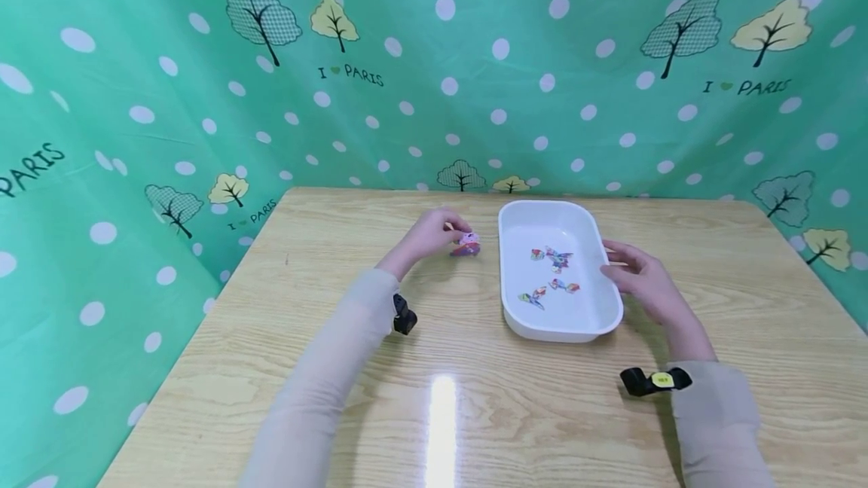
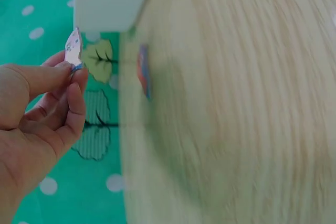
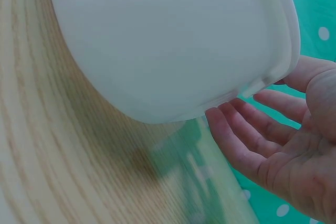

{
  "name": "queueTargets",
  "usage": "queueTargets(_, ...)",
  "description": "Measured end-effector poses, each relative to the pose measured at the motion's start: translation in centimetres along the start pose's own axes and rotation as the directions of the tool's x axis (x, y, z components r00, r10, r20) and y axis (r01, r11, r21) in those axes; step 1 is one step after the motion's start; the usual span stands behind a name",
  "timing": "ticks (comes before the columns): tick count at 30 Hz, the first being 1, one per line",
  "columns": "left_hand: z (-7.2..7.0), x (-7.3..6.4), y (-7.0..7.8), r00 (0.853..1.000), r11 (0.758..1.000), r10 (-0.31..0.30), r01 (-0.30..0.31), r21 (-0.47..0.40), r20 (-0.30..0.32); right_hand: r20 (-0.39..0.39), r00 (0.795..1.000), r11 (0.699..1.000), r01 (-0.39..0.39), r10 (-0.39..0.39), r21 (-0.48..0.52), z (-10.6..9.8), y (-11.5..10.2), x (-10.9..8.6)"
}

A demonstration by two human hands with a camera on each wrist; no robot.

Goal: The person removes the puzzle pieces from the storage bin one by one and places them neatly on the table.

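My left hand (image 1: 429, 234) pinches a small, thin pink patterned piece (image 2: 74, 49) between thumb and fingertips, just left of a white plastic tray (image 1: 505, 285). Below that hand, a small red-and-blue piece (image 2: 143, 72) is on the table, blurred in the left wrist view. My right hand (image 1: 644, 281) holds the tray's right side, thumb at the rim and fingers against the outer wall (image 3: 173, 77). Inside the tray lie several small shiny multicoloured pieces that look like twist-wrapped candies, among them one at the front left (image 1: 533, 297) and one towards the right (image 1: 564, 286).
A wood-grain table (image 1: 305, 413) carries everything, with a bright light reflection near its front. Behind and to the left hangs a green dotted cloth (image 1: 475, 44) printed with trees. Black wrist cameras sit on the left (image 1: 404, 315) and right (image 1: 637, 382) sleeves.
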State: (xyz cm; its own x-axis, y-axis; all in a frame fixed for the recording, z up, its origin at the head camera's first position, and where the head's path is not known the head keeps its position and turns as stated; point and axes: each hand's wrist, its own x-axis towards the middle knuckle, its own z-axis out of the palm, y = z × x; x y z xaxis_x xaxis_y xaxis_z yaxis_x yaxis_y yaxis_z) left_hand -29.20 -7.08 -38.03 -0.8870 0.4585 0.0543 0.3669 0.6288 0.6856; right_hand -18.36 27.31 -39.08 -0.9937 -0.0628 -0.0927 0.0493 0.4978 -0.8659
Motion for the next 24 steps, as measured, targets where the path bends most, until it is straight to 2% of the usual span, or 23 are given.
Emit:
queueTargets(10, -0.5, -0.5, -2.9, 0.994, 0.992, -0.11, 0.112, 0.066, -0.024, 0.0, 1.0, 1.0, 0.0, 0.0, -0.004, -0.1, -0.1, -0.1)
queueTargets(18, -0.9, -0.8, -3.9, 0.982, 0.979, -0.188, 0.188, 0.078, -0.014, -0.02, 1.0, 1.0, -0.003, 0.003, -0.006, -0.1, 0.7, 0.4)
queueTargets(24, -0.6, -0.7, -4.3, 0.98, 0.974, -0.2, 0.199, 0.108, -0.005, -0.032, 0.999, 1.0, -0.01, 0.01, -0.002, 0.0, 1.8, 0.8)
